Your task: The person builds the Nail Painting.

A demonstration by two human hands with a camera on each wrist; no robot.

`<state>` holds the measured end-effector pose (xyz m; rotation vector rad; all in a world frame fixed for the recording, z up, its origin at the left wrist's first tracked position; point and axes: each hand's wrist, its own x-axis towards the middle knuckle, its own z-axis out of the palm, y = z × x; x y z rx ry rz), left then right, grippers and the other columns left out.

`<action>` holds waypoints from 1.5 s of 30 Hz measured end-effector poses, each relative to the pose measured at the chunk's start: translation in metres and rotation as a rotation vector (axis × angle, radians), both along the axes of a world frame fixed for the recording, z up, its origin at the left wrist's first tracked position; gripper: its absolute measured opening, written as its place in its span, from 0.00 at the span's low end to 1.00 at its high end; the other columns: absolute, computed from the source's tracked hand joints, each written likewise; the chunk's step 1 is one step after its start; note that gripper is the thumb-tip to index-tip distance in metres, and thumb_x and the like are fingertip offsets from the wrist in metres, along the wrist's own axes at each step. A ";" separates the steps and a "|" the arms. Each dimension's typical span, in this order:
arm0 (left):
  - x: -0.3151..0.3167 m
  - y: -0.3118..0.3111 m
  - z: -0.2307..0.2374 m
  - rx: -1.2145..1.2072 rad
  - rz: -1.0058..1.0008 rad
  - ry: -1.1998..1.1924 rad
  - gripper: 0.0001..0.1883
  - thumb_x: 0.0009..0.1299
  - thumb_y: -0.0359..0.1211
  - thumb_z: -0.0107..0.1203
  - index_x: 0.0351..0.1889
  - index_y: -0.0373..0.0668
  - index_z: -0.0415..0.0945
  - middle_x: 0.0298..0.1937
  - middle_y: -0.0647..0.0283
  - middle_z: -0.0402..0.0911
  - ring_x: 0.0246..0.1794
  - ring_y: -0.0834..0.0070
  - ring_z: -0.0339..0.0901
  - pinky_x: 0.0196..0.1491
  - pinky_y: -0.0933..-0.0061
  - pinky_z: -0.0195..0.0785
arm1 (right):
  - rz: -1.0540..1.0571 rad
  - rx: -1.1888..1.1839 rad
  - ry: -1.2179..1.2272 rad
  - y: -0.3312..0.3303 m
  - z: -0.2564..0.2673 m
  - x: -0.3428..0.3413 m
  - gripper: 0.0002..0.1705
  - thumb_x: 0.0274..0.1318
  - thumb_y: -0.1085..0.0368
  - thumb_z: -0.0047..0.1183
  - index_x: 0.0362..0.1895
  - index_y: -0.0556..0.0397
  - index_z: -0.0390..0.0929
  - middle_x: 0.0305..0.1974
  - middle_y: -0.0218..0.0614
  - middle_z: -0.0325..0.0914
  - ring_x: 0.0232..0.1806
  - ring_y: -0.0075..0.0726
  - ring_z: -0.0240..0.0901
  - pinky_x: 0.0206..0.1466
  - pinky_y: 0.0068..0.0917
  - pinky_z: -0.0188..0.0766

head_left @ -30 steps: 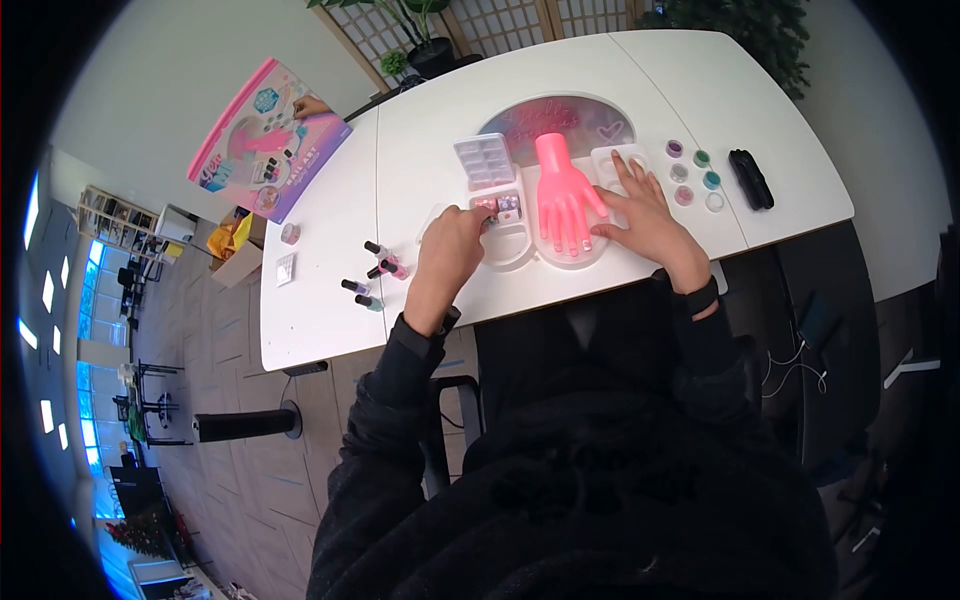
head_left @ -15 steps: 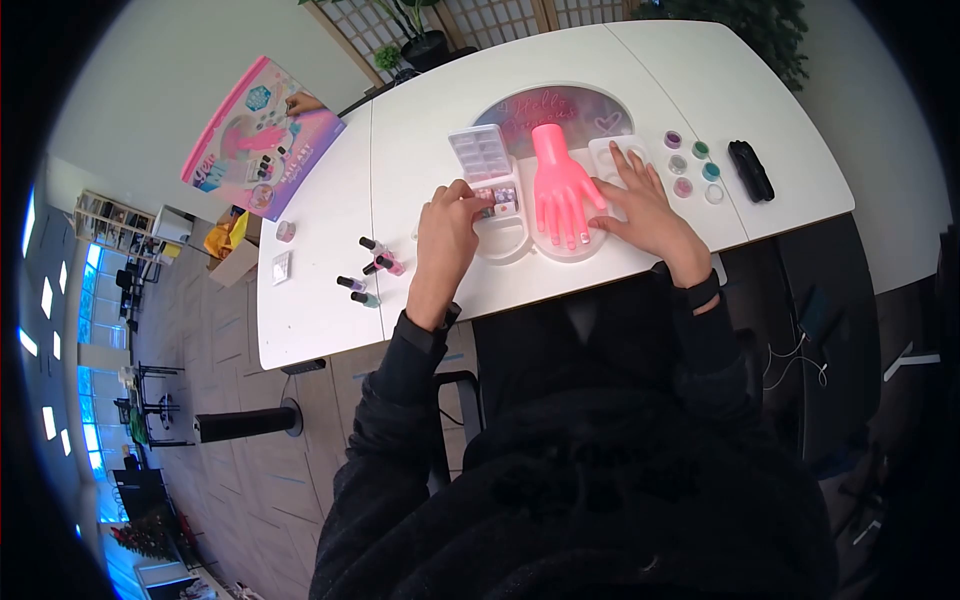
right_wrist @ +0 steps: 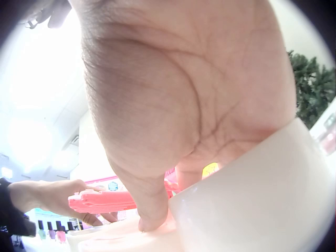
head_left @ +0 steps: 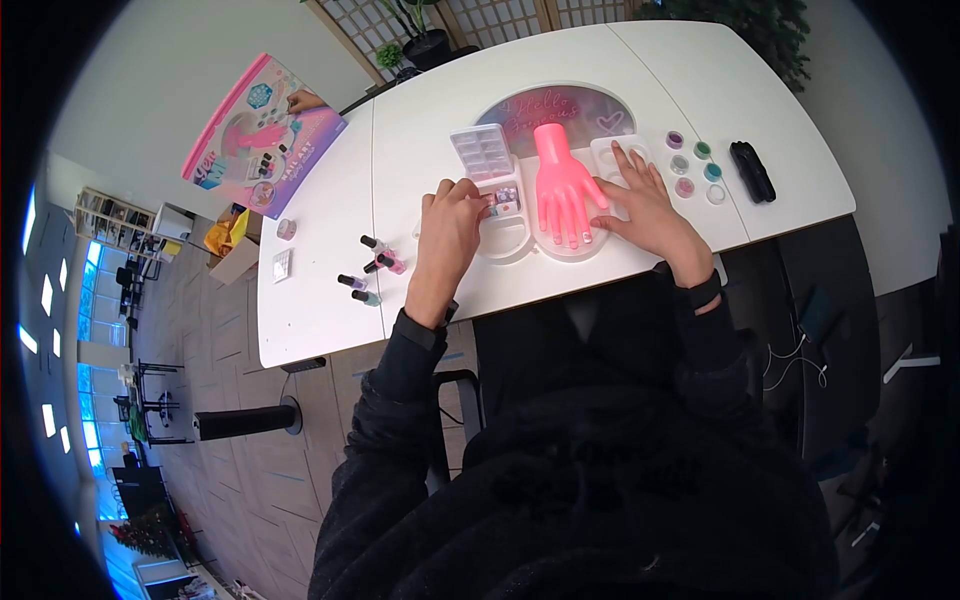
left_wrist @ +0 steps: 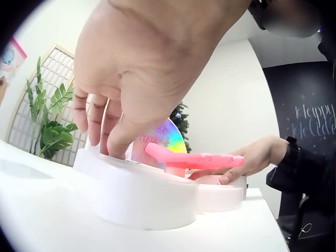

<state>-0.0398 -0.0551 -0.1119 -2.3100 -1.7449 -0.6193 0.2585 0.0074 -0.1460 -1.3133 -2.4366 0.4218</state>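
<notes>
The left hand (head_left: 450,235) reaches over the left side of a white nail-art station (head_left: 532,245), its fingers at a compartment with small nail decorations (head_left: 507,197). In the left wrist view its fingers (left_wrist: 94,123) point down behind the station's rim, so their tips are hidden and I cannot tell whether they pinch anything. A pink model hand (head_left: 562,190) lies palm down in the middle, with a whitish nail on one finger. The right hand (head_left: 655,222) rests with spread fingers on the station's right tray (head_left: 603,152), its thumb (right_wrist: 152,210) down on the base beside the model hand.
Behind the compartment stands a raised clear divided lid (head_left: 482,150). Several nail polish bottles (head_left: 372,268) stand left. Small glitter pots (head_left: 680,164) and a black case (head_left: 751,172) lie right. A printed box (head_left: 265,140), a small jar (head_left: 287,229) and a small packet (head_left: 282,265) are farther left.
The left hand has shifted back and slightly left over the decoration compartment, its fingers drawn closer together. The right hand stays on the right tray.
</notes>
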 end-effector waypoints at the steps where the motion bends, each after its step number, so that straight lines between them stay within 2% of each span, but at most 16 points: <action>1: 0.001 -0.001 0.001 0.000 0.000 0.000 0.10 0.61 0.25 0.66 0.41 0.44 0.89 0.42 0.66 0.82 0.46 0.63 0.75 0.48 0.59 0.66 | 0.000 0.000 0.001 0.000 0.000 0.000 0.34 0.58 0.44 0.64 0.69 0.29 0.75 0.83 0.49 0.37 0.84 0.61 0.30 0.83 0.54 0.32; 8: 0.007 -0.004 0.007 0.056 0.054 0.012 0.10 0.63 0.25 0.65 0.42 0.45 0.88 0.44 0.68 0.83 0.51 0.66 0.74 0.53 0.59 0.57 | 0.002 0.006 0.005 -0.001 0.004 0.000 0.34 0.57 0.44 0.65 0.68 0.29 0.76 0.83 0.50 0.37 0.84 0.61 0.31 0.83 0.54 0.32; 10: 0.004 -0.004 0.007 0.064 0.035 -0.010 0.11 0.63 0.25 0.65 0.43 0.45 0.88 0.45 0.67 0.85 0.51 0.67 0.76 0.54 0.59 0.57 | -0.007 -0.044 -0.008 -0.005 0.012 -0.002 0.34 0.59 0.46 0.64 0.69 0.36 0.75 0.83 0.48 0.36 0.84 0.60 0.30 0.83 0.52 0.29; 13: -0.001 -0.006 0.009 -0.039 -0.056 -0.049 0.11 0.62 0.24 0.65 0.43 0.43 0.87 0.46 0.65 0.88 0.51 0.67 0.78 0.56 0.60 0.56 | 0.007 0.005 0.024 0.000 0.002 0.000 0.34 0.57 0.44 0.65 0.68 0.30 0.76 0.83 0.50 0.38 0.84 0.61 0.31 0.83 0.54 0.32; 19: -0.031 -0.005 0.011 0.100 0.095 -0.257 0.12 0.62 0.25 0.65 0.44 0.37 0.85 0.49 0.50 0.86 0.47 0.50 0.82 0.48 0.56 0.77 | 0.007 -0.015 0.016 -0.001 0.003 0.000 0.35 0.57 0.44 0.64 0.69 0.30 0.75 0.83 0.51 0.38 0.84 0.62 0.31 0.83 0.54 0.31; 22: -0.041 -0.017 -0.020 -0.041 0.311 0.178 0.09 0.64 0.24 0.59 0.40 0.28 0.79 0.46 0.37 0.79 0.41 0.45 0.80 0.45 0.55 0.77 | 0.003 -0.005 0.010 -0.001 0.003 -0.001 0.35 0.57 0.44 0.64 0.69 0.31 0.75 0.83 0.51 0.38 0.84 0.62 0.31 0.83 0.54 0.32; 25: -0.044 -0.016 -0.047 -0.143 0.298 0.167 0.05 0.67 0.25 0.55 0.36 0.32 0.79 0.39 0.43 0.77 0.39 0.49 0.79 0.43 0.57 0.77 | 0.009 -0.006 0.017 0.000 0.002 0.000 0.35 0.57 0.44 0.64 0.69 0.31 0.75 0.83 0.52 0.38 0.84 0.62 0.31 0.83 0.53 0.32; 27: -0.043 -0.017 -0.050 -0.044 0.262 0.227 0.05 0.69 0.24 0.51 0.35 0.35 0.78 0.39 0.45 0.77 0.37 0.52 0.79 0.40 0.57 0.77 | 0.011 -0.006 0.025 -0.001 0.003 0.001 0.35 0.57 0.45 0.64 0.69 0.31 0.75 0.83 0.52 0.38 0.84 0.62 0.31 0.83 0.53 0.32; 30: -0.042 -0.014 -0.048 -0.036 0.343 0.242 0.10 0.66 0.25 0.55 0.44 0.33 0.78 0.39 0.46 0.78 0.39 0.52 0.80 0.36 0.55 0.77 | 0.019 -0.006 0.027 0.000 0.002 0.001 0.35 0.57 0.45 0.64 0.69 0.32 0.75 0.82 0.52 0.38 0.84 0.62 0.31 0.83 0.53 0.32; 32: -0.038 -0.016 -0.034 -0.008 0.404 0.110 0.24 0.62 0.28 0.61 0.57 0.32 0.73 0.38 0.47 0.79 0.41 0.51 0.82 0.35 0.52 0.77 | 0.017 -0.007 0.024 -0.002 0.004 0.000 0.35 0.57 0.45 0.64 0.69 0.32 0.75 0.82 0.52 0.38 0.84 0.63 0.31 0.83 0.53 0.32; 35: -0.043 -0.017 0.000 -0.048 0.475 0.082 0.35 0.58 0.30 0.65 0.65 0.34 0.68 0.38 0.47 0.80 0.41 0.52 0.82 0.38 0.49 0.77 | -0.003 -0.030 -0.016 -0.004 0.011 -0.001 0.35 0.60 0.44 0.62 0.70 0.36 0.74 0.83 0.49 0.35 0.84 0.60 0.29 0.83 0.52 0.29; 37: -0.035 -0.020 0.026 -0.046 0.439 0.044 0.34 0.59 0.30 0.66 0.66 0.37 0.69 0.42 0.46 0.82 0.42 0.50 0.83 0.41 0.50 0.77 | 0.008 -0.040 -0.010 -0.005 0.012 -0.001 0.35 0.60 0.44 0.62 0.70 0.36 0.74 0.83 0.49 0.35 0.84 0.61 0.29 0.83 0.53 0.30; 39: -0.027 -0.015 0.042 0.011 -0.018 -0.118 0.38 0.60 0.28 0.67 0.70 0.39 0.66 0.49 0.47 0.84 0.46 0.48 0.83 0.49 0.54 0.77 | 0.007 -0.028 -0.011 -0.004 0.010 -0.001 0.35 0.60 0.44 0.63 0.70 0.36 0.74 0.83 0.49 0.35 0.84 0.61 0.29 0.83 0.53 0.30; 40: -0.020 -0.013 0.048 -0.089 -0.106 -0.131 0.37 0.61 0.27 0.67 0.70 0.42 0.68 0.55 0.49 0.83 0.51 0.49 0.82 0.52 0.56 0.77 | 0.003 -0.017 -0.012 -0.003 0.009 -0.001 0.35 0.59 0.44 0.63 0.70 0.36 0.74 0.83 0.49 0.34 0.84 0.61 0.29 0.83 0.53 0.30; 43: -0.009 -0.004 0.037 -0.043 -0.311 -0.069 0.31 0.60 0.26 0.67 0.64 0.46 0.75 0.56 0.52 0.83 0.53 0.52 0.81 0.55 0.56 0.75 | 0.014 0.020 0.026 0.001 0.000 0.000 0.35 0.56 0.45 0.65 0.69 0.32 0.75 0.83 0.50 0.38 0.83 0.63 0.32 0.82 0.55 0.32; 45: -0.006 -0.001 0.027 -0.028 -0.273 -0.008 0.30 0.59 0.27 0.67 0.63 0.45 0.75 0.55 0.55 0.84 0.52 0.55 0.82 0.54 0.58 0.74 | 0.014 0.022 0.024 0.001 0.000 0.001 0.35 0.56 0.45 0.65 0.69 0.32 0.76 0.83 0.50 0.38 0.84 0.63 0.32 0.82 0.55 0.33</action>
